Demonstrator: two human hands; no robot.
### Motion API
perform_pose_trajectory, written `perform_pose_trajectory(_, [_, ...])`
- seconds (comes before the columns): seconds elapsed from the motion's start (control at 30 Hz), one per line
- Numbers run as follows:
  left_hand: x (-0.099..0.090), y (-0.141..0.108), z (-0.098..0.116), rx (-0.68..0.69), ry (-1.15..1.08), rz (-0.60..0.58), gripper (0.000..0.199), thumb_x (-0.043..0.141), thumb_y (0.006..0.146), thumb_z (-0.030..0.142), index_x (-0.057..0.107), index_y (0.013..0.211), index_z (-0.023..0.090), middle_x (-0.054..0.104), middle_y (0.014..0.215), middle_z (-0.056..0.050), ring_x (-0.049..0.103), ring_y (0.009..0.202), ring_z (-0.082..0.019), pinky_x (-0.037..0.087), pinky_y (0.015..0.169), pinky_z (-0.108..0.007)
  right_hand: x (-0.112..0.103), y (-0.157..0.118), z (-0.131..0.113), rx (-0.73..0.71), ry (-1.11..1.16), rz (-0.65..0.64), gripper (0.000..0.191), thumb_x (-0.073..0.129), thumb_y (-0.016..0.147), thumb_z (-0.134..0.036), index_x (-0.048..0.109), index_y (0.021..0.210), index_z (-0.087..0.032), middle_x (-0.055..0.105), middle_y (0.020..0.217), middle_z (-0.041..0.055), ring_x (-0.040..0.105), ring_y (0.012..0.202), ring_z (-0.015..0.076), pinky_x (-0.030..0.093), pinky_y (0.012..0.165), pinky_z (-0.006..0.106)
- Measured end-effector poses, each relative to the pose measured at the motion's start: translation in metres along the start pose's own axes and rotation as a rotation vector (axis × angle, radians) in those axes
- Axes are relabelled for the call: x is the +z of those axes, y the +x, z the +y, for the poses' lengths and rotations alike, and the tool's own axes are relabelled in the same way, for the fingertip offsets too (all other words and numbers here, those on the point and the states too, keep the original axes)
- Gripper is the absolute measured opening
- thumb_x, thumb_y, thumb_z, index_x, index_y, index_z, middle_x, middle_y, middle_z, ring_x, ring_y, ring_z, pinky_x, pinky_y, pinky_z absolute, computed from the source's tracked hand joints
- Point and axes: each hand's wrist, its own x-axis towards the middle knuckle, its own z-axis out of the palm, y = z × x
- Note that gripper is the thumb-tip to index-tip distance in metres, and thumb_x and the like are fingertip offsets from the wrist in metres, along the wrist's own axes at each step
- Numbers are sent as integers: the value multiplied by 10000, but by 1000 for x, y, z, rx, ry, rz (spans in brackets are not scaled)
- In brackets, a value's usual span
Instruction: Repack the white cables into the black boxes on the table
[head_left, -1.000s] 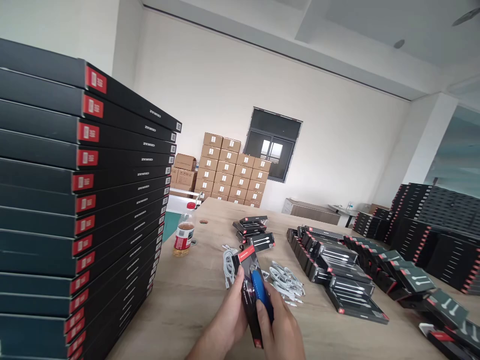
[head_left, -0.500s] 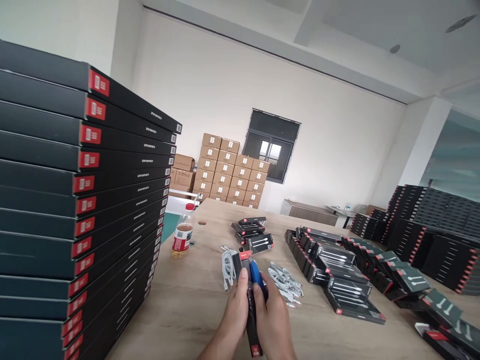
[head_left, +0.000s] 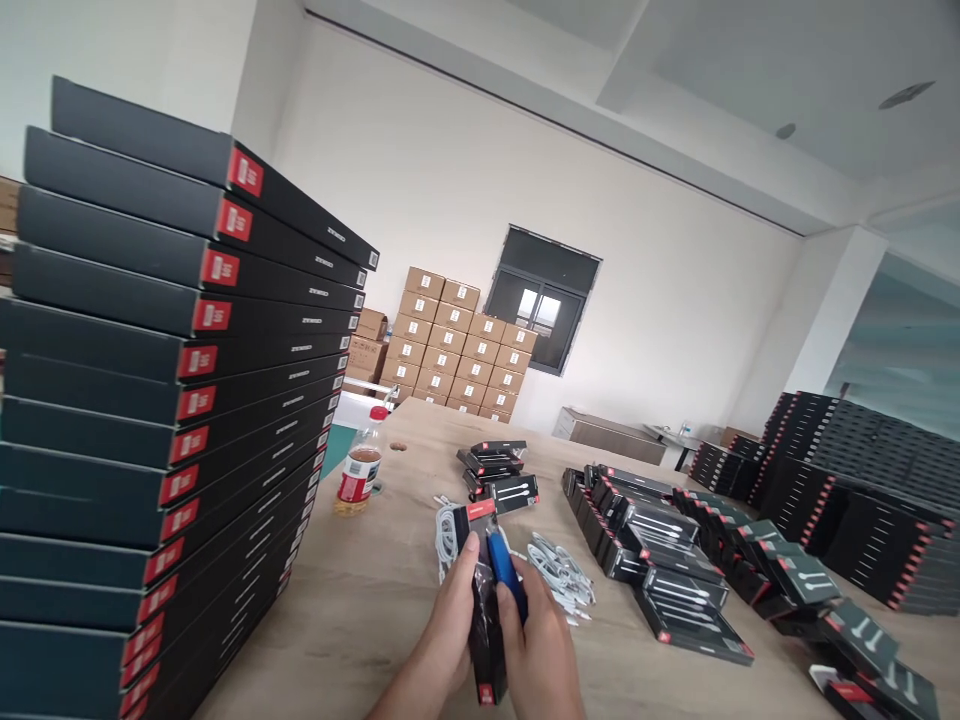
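We have a narrow black box (head_left: pixel 487 620) in front of us, above the near middle of the worktop (head_left: pixel 360 620). The left hand (head_left: pixel 450 605) grips it along its left side, thumb laid on the face; the right hand (head_left: pixel 544 625) is closed around a blue tool (head_left: pixel 505 570), whose grey tip lies at the box's far, red-marked part. We cannot tell whether the tip touches or has opened anything, so we judge this box to be in mid-handling.

How much is finished is unclear to us. Loose white cables lie outside any package, one coil (head_left: pixel 445 540) just left of the box and a heap (head_left: pixel 559 570) to its right. Farther off sits a small pile of black boxes (head_left: pixel 491 460), and to the right stand rows of cable boxes (head_left: pixel 667 550) showing white cables on their faces; whether those are printed or real, we cannot say.

At left, a tall stack of large flat black boxes (head_left: pixel 262 300) appears closed, contents hidden. Beside it, a red-capped bottle (head_left: pixel 360 475) holds amber liquid. The cardboard cartons (head_left: pixel 439 335) against the far wall look shut.
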Motion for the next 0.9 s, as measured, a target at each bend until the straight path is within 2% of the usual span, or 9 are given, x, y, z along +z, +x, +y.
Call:
perform_pose_trajectory(0.17, [7, -4, -1, -121, -25, 12, 493, 621, 839, 627, 710, 971, 160, 773, 778, -89, 747, 829, -262, 581, 777, -340, -5, -1, 4, -75, -106, 36, 384, 454, 982, -343, 645, 1274, -183, 725, 1203, 115, 701, 1093, 269, 584, 892, 363])
perform_pose_trajectory(0.3, [11, -8, 3, -194, 24, 65, 566, 588, 839, 664, 712, 997, 135, 780, 799, -123, 754, 815, -281, 583, 776, -357, -8, 0, 12, -144, -233, 69, 381, 480, 966, -326, 647, 1277, -182, 730, 1160, 131, 715, 1035, 285, 606, 827, 378])
perform_pose_trajectory(0.37, [13, -9, 5, -218, 5, 45, 584, 592, 829, 674, 716, 1018, 136, 784, 833, -136, 754, 841, -296, 582, 791, -373, -11, 2, 13, -157, -303, 83, 378, 472, 964, -315, 655, 1269, -187, 731, 1133, 136, 719, 1005, 297, 610, 795, 394])
perform_pose_trajectory(0.43, [14, -9, 5, -217, -8, 21, 562, 607, 828, 657, 719, 1056, 155, 789, 881, -137, 752, 882, -302, 577, 814, -382, -12, 3, 11, -161, -363, 95, 372, 468, 960, -307, 666, 1256, -196, 731, 1111, 136, 717, 983, 308, 608, 775, 410])
perform_pose_trajectory(0.57, [13, -6, 0, -125, 71, 67, 515, 680, 804, 600, 724, 1098, 179, 791, 952, -119, 745, 942, -297, 570, 826, -360, -8, 4, 10, -151, -431, 97, 356, 474, 952, -296, 679, 1230, -211, 731, 1041, 129, 710, 923, 317, 592, 748, 424])
perform_pose_trajectory(0.63, [11, -5, -2, -86, 127, 85, 534, 696, 785, 608, 731, 1090, 170, 791, 956, -119, 743, 947, -297, 570, 818, -354, -5, 3, 11, -128, -428, 113, 350, 466, 958, -309, 683, 1216, -214, 729, 1026, 132, 706, 913, 317, 582, 736, 418])
perform_pose_trajectory(0.73, [11, -5, 0, -101, 191, 100, 549, 705, 767, 619, 748, 1044, 147, 793, 901, -128, 748, 907, -304, 571, 808, -361, -3, 4, 14, -83, -378, 146, 353, 459, 959, -324, 693, 1199, -212, 728, 1048, 141, 704, 942, 324, 572, 745, 419])
perform_pose_trajectory(0.9, [13, -6, 12, -117, 236, 133, 483, 702, 787, 582, 763, 996, 151, 791, 815, -116, 748, 901, -300, 559, 841, -358, 5, 2, 8, 33, -178, 120, 339, 513, 907, -298, 709, 1177, -234, 745, 1087, 106, 706, 993, 316, 562, 800, 409])
